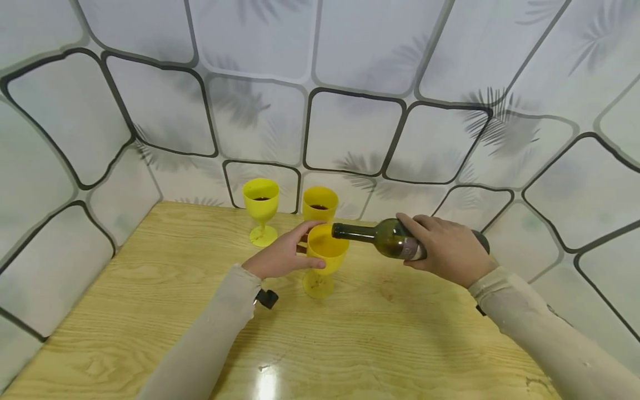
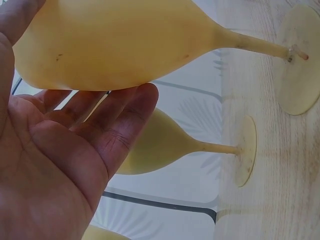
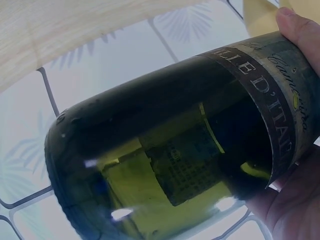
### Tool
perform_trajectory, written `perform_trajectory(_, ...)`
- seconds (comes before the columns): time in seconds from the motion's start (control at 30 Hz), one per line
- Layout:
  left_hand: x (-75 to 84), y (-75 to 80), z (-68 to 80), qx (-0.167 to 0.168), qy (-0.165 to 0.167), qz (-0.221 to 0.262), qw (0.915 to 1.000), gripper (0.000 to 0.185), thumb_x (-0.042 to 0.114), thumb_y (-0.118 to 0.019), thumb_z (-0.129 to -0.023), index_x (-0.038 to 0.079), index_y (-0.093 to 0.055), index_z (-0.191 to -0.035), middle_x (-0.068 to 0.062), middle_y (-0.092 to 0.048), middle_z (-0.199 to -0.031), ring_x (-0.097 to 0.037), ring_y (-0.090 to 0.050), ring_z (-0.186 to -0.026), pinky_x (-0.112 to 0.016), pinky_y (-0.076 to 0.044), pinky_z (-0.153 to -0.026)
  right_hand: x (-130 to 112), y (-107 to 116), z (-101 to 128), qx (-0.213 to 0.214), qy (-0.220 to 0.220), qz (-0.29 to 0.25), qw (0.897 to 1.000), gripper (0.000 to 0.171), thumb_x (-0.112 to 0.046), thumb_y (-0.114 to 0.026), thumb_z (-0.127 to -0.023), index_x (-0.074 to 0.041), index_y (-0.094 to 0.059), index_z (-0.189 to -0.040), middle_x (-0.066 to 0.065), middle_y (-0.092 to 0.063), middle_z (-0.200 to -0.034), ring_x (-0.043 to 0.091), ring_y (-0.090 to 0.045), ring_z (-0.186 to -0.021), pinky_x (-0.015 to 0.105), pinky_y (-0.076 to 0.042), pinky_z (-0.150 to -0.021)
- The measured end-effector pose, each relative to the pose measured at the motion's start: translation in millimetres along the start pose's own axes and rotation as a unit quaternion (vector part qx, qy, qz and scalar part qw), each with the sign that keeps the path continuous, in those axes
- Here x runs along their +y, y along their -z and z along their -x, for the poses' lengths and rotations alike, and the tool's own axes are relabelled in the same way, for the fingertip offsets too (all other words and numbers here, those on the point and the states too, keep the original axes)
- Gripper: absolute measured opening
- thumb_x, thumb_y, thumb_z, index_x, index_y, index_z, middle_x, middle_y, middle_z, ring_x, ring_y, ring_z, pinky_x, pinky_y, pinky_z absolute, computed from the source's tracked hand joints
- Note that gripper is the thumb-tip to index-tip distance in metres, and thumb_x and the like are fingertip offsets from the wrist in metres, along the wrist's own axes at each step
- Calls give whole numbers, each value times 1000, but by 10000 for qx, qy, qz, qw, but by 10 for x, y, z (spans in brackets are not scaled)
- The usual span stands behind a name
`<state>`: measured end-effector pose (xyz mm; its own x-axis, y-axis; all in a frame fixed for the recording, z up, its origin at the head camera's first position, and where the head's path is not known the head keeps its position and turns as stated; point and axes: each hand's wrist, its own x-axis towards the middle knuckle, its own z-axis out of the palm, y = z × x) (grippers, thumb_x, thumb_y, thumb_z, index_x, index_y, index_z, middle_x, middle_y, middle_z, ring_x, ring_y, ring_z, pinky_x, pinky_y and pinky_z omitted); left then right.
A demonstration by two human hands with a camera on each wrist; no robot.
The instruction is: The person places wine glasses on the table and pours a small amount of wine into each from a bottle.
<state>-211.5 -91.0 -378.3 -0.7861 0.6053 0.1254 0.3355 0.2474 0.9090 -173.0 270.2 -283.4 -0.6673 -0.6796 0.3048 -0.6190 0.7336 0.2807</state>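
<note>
While you lean over the pale wooden counter (image 1: 150, 289), its far edge meets a white wall patterned with dark-outlined tiles and grey leaf prints (image 1: 350, 66). Your right hand (image 1: 447, 250) grips a dark green glass wine bottle (image 1: 385, 238), fingers (image 3: 300, 25) curled round its labelled body, and holds it nearly level, neck pointing left, mouth just over the rim of the near yellow plastic goblet (image 1: 326, 258). Your left hand (image 1: 282, 255) steadies that goblet at mid-counter, thumb and fingers (image 2: 125, 115) curved round the left side of its bowl. Beyond it stand two more yellow plastic goblets: the far left goblet (image 1: 261, 208) stands apart, and the far right goblet (image 1: 320, 204) is just behind the near one; each holds a little dark liquid.
</note>
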Motion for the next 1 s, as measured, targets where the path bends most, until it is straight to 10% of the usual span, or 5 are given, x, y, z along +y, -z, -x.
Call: perform_trajectory(1.0,33,-15,8,-28,-60,71,10000,90,38,-81,-91,21,-29,-162,2,-55,-144,-27,-52,-132,-46,-46,-111,56,129,-73,185,435,407,9981,96,-41,-97,-66,-8,-54,-145,16,-67,-106,33,-68,-83,50,-59,-72)
